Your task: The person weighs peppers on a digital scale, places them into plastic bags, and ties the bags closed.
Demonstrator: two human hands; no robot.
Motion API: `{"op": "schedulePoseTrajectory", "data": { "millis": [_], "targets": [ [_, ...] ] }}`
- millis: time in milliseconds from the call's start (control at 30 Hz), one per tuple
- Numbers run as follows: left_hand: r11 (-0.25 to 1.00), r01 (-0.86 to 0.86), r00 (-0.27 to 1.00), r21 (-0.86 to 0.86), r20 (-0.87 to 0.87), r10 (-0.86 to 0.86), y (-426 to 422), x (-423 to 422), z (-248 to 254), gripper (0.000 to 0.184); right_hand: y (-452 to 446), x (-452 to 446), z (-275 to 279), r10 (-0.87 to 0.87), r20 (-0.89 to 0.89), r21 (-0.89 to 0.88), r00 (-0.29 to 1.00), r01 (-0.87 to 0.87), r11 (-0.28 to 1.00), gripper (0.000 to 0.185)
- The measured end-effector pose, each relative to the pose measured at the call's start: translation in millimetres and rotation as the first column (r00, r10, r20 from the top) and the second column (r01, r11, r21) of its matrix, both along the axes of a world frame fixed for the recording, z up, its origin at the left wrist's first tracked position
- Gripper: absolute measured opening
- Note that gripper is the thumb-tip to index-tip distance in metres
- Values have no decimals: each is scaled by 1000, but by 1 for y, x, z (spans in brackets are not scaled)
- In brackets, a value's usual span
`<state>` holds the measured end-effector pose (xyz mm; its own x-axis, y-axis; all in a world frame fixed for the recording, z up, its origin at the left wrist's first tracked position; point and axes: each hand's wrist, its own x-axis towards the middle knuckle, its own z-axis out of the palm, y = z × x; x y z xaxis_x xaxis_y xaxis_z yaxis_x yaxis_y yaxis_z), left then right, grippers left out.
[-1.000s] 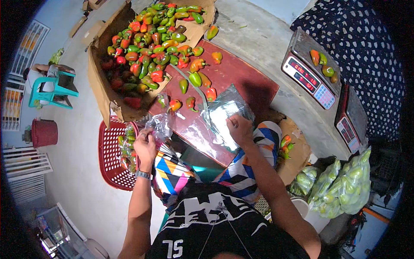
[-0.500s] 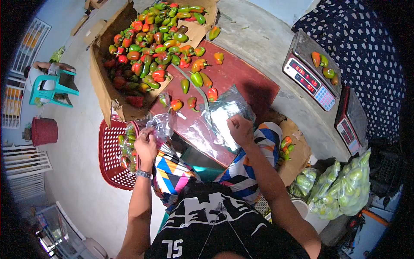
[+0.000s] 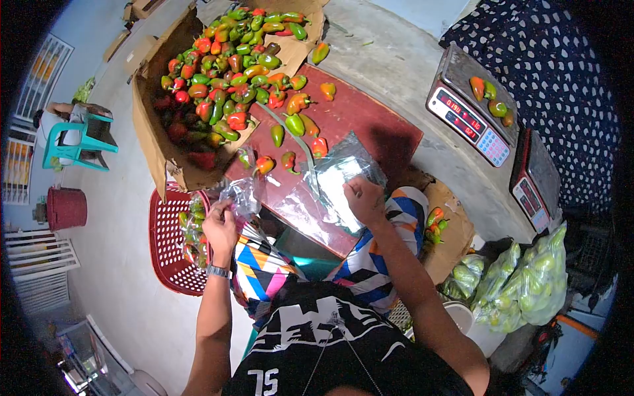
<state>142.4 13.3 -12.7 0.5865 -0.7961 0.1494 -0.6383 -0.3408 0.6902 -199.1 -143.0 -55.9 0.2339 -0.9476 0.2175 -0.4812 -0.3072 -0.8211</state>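
Observation:
My left hand [image 3: 220,226] pinches the edge of a crinkled clear plastic bag [image 3: 243,195] at the near left edge of the red board [image 3: 383,119]. My right hand [image 3: 364,198] has its fingers closed on the near part of a stack of clear plastic bags [image 3: 343,165] lying on the board. Just beyond the hands, a few loose peppers [image 3: 265,164] lie on the board. A large heap of red and green peppers [image 3: 228,72] fills the open cardboard box [image 3: 148,125] at the upper left.
A red basket [image 3: 158,247] with bagged peppers stands at the left. Two scales [image 3: 467,119] are at the right, one bearing a few peppers [image 3: 490,90]. Bags of green produce [image 3: 538,284] lie lower right. A person [image 3: 56,122] sits by a teal chair [image 3: 80,140] far left.
The whole view has shifted slightly. Both hands keep nearly the same place and hold on the plastic.

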Motion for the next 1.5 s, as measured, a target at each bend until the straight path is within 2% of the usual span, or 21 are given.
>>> {"op": "schedulePoseTrajectory", "data": {
  "millis": [167,233,300,333,367,433,567,600,667,800,900,1000,1133,1167,1200,1233,1267,1333,1400,1467,1500],
  "targets": [
    [1000,-13,999,-6,-32,13,-1,-4,5,24,-13,-15,18,-103,2,-77,995,103,992,13],
    [1000,-1,1000,-27,-4,1,1,-1,1,24,-61,-44,33,-250,-64,-281,966,223,933,16],
    [999,2,1000,-33,4,-2,1,-2,1,23,-127,-84,58,-329,34,-387,944,316,866,21],
    [999,3,1000,-34,2,-3,2,-1,1,23,-165,-106,69,-551,-123,-326,825,491,808,29],
    [999,7,1000,-36,0,-7,3,-1,1,23,-196,-124,82,-655,-126,-554,745,495,669,37],
    [999,7,1000,-35,-12,-8,0,1,-2,23,-253,-175,88,-740,-155,-604,654,530,595,42],
    [1000,3,1000,-2,-1,-3,3,4,-3,24,-316,-273,104,-902,-327,-703,281,566,431,36],
    [1000,7,1000,13,10,-7,3,5,-2,24,-319,-284,121,-902,-381,-606,201,683,408,37],
    [999,-6,1000,49,-16,7,7,6,-4,27,-322,-305,147,-806,-541,-436,239,740,513,45],
    [998,-41,997,41,-58,43,-3,-2,4,27,-348,-319,160,-535,-799,-279,276,618,735,61],
    [998,-21,996,64,-84,26,-13,-6,9,29,-375,-306,160,-349,-883,-66,314,654,754,70],
    [999,-16,998,29,-55,18,-15,-7,4,31,-387,-305,148,-357,-894,-91,271,670,737,69],
    [998,-42,995,56,-88,47,-15,-7,11,33,-373,-281,171,-711,-657,-299,251,778,552,76],
    [998,-51,993,29,-106,54,-11,-4,3,34,-373,-284,171,-780,-472,-218,412,802,556,67],
    [998,-50,995,43,-82,54,-9,-2,2,34,-374,-289,172,-809,-253,-137,531,808,573,60],
    [997,-49,997,55,-60,52,-9,0,2,34,-375,-292,164,-543,492,246,681,489,837,45],
    [997,-47,998,69,-39,50,-8,0,1,34,-367,-302,158,-304,776,269,553,147,952,40],
    [996,-56,994,65,-87,62,-9,0,3,33,-290,-200,200,-280,933,293,226,-24,956,48],
    [998,-47,990,45,-133,53,-11,-3,8,32,-260,-161,204,-316,923,360,218,-204,911,43],
    [998,-46,989,30,-143,50,-10,-3,5,32,-264,-160,161,-77,970,201,232,-578,790,34],
    [998,-51,989,27,-138,55,-9,-2,4,32,-254,-142,159,-110,945,270,308,-547,792,29]
  ]
}}
